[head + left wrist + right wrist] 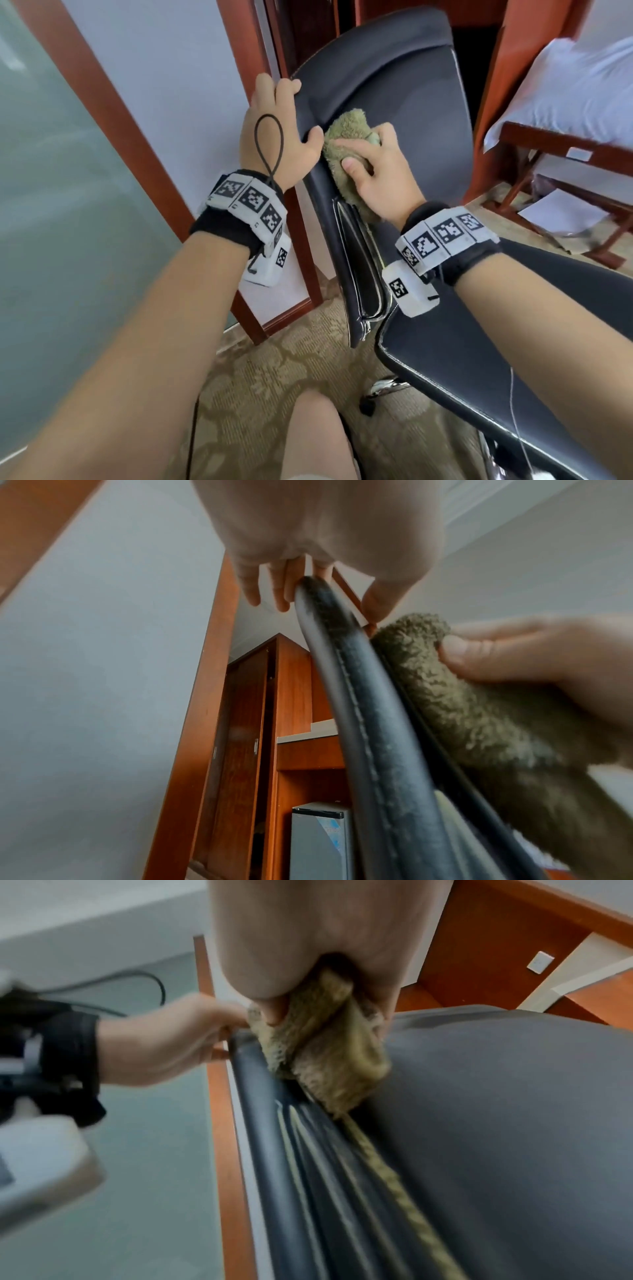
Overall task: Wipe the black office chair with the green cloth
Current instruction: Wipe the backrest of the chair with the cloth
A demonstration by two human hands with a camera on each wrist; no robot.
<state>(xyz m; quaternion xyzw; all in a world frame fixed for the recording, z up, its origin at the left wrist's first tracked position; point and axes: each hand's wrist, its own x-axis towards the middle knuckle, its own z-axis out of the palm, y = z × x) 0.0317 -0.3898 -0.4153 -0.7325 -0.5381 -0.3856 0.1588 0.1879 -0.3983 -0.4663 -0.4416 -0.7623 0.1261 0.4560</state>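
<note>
The left hand (274,137) clamps the side edge of the black office chair (394,85) backrest — fingers wrapped behind the rim, thumb on the front face. Just beside it, the right hand (380,171) clutches the bunched green cloth (346,137) and presses it against the backrest's front — thumb and forefinger dug into the pile. The cloth's lower end trails down the crease beside the edge.

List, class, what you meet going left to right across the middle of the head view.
Frosted glass panel → wooden frame → left hand → green cloth → right hand → chair backrest → white bedding.
</note>
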